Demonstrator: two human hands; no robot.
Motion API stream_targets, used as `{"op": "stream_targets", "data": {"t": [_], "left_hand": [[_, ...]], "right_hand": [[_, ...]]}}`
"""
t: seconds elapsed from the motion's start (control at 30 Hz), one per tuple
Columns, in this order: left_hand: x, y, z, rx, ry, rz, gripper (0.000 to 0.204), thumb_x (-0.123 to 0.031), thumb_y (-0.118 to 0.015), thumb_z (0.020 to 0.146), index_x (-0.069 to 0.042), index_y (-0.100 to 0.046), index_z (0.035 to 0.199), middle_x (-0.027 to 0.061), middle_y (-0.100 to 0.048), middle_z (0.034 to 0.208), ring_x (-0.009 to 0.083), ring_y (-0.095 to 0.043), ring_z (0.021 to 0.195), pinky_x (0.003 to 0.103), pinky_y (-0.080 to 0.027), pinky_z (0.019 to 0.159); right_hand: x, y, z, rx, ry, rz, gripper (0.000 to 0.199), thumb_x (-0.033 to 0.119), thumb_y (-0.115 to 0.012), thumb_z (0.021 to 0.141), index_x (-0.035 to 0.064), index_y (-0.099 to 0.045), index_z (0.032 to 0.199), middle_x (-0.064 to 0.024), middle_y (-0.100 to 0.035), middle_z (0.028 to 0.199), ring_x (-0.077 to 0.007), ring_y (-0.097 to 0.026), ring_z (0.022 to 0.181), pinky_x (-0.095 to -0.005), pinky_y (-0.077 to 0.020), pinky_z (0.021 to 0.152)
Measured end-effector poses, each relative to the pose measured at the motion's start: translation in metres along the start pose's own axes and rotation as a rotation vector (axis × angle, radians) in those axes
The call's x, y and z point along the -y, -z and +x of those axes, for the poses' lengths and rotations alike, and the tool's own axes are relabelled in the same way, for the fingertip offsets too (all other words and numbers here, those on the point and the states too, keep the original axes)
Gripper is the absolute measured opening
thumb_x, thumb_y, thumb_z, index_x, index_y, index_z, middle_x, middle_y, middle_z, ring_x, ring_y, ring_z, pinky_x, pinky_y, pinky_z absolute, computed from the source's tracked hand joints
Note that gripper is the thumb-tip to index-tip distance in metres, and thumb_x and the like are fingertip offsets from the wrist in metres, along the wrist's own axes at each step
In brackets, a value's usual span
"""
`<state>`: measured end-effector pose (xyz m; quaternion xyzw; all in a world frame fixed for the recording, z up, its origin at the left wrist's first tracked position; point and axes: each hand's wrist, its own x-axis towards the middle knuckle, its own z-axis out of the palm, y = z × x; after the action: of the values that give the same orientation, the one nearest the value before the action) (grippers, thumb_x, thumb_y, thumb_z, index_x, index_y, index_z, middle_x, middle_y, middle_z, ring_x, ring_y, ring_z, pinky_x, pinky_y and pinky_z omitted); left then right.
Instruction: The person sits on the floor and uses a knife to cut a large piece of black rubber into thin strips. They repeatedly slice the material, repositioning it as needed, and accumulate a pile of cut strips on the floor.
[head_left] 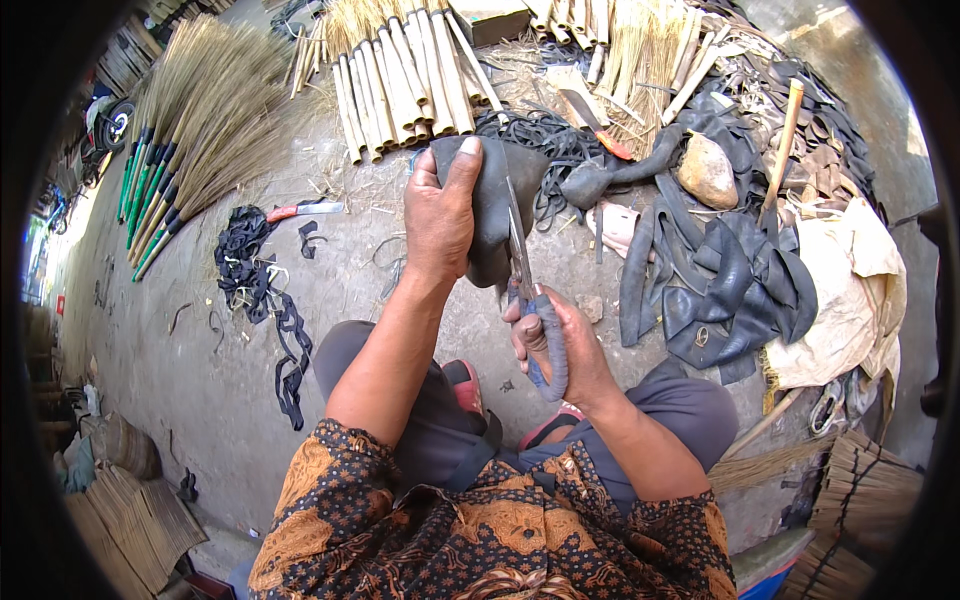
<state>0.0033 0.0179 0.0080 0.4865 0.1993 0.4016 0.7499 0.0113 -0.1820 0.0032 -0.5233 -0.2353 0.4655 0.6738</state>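
My left hand [440,215] grips the upper edge of a piece of black rubber inner tube [492,205], holding it up in front of me. My right hand [552,345] is closed around the blue-wrapped handles of large scissors [522,262]. The blades point upward and lie against the rubber, just right of my left hand. My knees and red sandals are below the hands.
Bamboo sticks [405,85] lie in a row ahead. Grass brooms with green handles [190,130] lie at the left. A pile of black inner tubes [730,285], a stone [708,170], a cleaver [585,105] and a wooden-handled tool [782,135] sit at the right. Rubber strips [255,285] lie at the left.
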Motion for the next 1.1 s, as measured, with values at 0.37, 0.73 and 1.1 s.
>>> {"op": "stream_targets", "data": {"t": [0.37, 0.73, 1.1], "left_hand": [[0.013, -0.007, -0.015, 0.074, 0.051, 0.024, 0.026, -0.029, -0.067, 0.1, -0.007, -0.062, 0.113, 0.0032, -0.07, 0.098, 0.0083, -0.066, 0.08, 0.025, -0.055, 0.071], [0.007, -0.007, -0.029, 0.152, 0.091, -0.021, 0.022, -0.026, -0.065, 0.101, -0.007, -0.062, 0.111, 0.0024, -0.07, 0.094, 0.007, -0.065, 0.076, 0.024, -0.055, 0.067], [-0.002, -0.003, -0.044, 0.199, 0.139, 0.025, 0.024, -0.026, -0.065, 0.101, -0.006, -0.06, 0.113, 0.0054, -0.071, 0.096, 0.0116, -0.069, 0.076, 0.026, -0.057, 0.067]], "right_hand": [[-0.001, -0.002, 0.01, -0.11, 0.107, -0.168, 0.038, 0.04, -0.063, 0.102, 0.0027, -0.057, 0.098, 0.0007, -0.054, 0.08, -0.0049, -0.049, 0.069, -0.0237, -0.0403, 0.058], [0.002, -0.001, 0.009, -0.156, 0.239, -0.325, 0.059, 0.06, -0.058, 0.097, 0.0021, -0.056, 0.106, -0.0006, -0.055, 0.072, -0.0067, -0.052, 0.061, -0.0221, -0.0429, 0.055], [0.003, 0.007, -0.009, -0.123, 0.196, -0.207, 0.058, 0.059, -0.064, 0.093, 0.0027, -0.058, 0.102, 0.0007, -0.053, 0.066, -0.0051, -0.05, 0.055, -0.02, -0.0402, 0.05]]}}
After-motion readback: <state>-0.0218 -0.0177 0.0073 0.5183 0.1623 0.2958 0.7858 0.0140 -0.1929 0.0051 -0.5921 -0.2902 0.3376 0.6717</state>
